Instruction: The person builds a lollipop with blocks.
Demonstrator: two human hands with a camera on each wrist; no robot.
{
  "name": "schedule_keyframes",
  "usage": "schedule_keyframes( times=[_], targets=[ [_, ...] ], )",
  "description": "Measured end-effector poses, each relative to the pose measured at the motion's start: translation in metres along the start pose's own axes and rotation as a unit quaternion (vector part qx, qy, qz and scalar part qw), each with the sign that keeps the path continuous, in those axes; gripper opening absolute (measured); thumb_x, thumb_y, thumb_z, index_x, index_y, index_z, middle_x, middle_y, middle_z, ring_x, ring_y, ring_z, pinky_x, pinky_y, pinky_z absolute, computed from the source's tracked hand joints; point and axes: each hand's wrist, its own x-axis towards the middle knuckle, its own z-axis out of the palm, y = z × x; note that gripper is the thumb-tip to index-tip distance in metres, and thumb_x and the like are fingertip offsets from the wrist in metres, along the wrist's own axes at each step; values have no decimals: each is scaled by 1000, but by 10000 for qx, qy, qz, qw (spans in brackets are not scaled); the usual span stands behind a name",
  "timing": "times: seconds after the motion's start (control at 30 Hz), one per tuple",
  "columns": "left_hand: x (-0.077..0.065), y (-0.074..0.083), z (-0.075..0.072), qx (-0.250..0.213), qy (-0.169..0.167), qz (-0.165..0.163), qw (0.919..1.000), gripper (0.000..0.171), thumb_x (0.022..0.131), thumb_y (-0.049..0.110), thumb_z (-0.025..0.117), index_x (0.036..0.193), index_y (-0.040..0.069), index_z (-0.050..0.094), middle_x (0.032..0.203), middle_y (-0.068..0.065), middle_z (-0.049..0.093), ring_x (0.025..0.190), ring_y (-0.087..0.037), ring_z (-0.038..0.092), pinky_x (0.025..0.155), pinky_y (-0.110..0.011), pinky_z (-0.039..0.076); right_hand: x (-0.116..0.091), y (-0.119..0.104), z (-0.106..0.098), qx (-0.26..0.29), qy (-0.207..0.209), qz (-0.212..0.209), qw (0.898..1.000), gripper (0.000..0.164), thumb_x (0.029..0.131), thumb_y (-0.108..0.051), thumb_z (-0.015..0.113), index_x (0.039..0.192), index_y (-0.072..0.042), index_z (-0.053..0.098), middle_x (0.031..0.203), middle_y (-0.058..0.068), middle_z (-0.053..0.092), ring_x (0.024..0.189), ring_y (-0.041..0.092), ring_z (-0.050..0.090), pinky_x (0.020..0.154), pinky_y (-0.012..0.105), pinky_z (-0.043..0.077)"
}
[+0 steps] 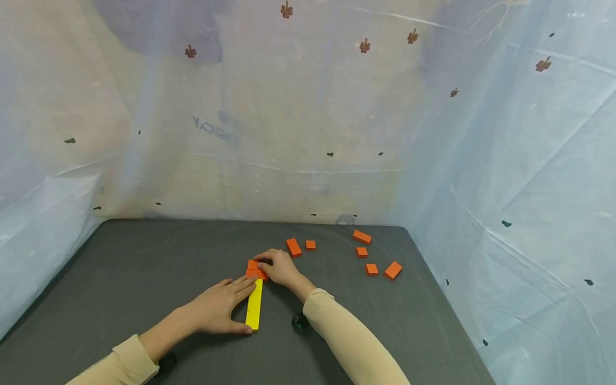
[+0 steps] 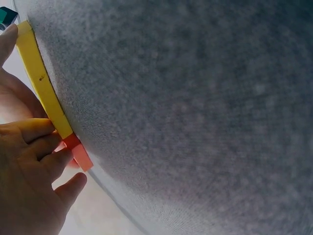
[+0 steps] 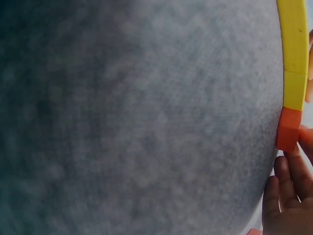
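A row of yellow blocks [image 1: 254,307] lies on the dark grey table, with two orange blocks [image 1: 255,274] set against its far end. My left hand [image 1: 216,306] lies along the row's left side, fingers stretched out to the orange blocks and thumb beside the near yellow end. In the left wrist view its fingers [image 2: 41,142] touch the row's side where yellow meets orange. My right hand [image 1: 281,269] pinches an orange block at the far end between thumb and fingers. The right wrist view has the orange block [image 3: 289,129] flush against the yellow, right fingertips at its end.
Several loose orange blocks lie right of the hands, among them a longer one [image 1: 294,247] and a small one [image 1: 310,245]; another group includes a tilted block [image 1: 393,270]. Translucent plastic sheeting [image 1: 269,133] hangs behind the table [image 1: 159,267] and along its sides.
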Motion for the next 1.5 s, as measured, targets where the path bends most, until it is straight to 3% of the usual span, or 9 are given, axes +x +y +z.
schedule_keyframes(
  times=[0.4,0.63,1.1,1.5],
  targets=[
    [0,-1,1,54,-14,27,10000,110,84,79,66,160,4,40,167,-13,33,153,-35,34,118,-64,31,-3,-1,-1,109,44,-95,9999,32,107,-18,61,137,-13,70,133,6,68,123,23,63,104,38,52],
    [1,-1,0,31,-111,-105,9999,113,81,83,65,160,6,40,166,-12,36,153,-35,35,118,-64,32,-8,5,-14,380,108,-217,9990,36,107,-20,62,142,-13,65,138,5,65,122,21,64,101,35,54],
    [-1,-1,0,10,-92,9,10000,110,83,80,66,160,5,40,168,-12,32,154,-34,32,119,-63,30,-19,55,-65,291,926,-95,9952,35,104,-13,65,139,-6,67,136,11,64,113,28,66,94,46,57],
    [-2,-1,-1,-22,-108,45,9999,109,84,79,65,161,5,39,169,-12,31,155,-34,31,119,-63,31,-20,92,-85,94,1016,685,9924,37,104,-11,65,141,-6,65,141,14,60,120,32,65,97,48,57]
  ],
)
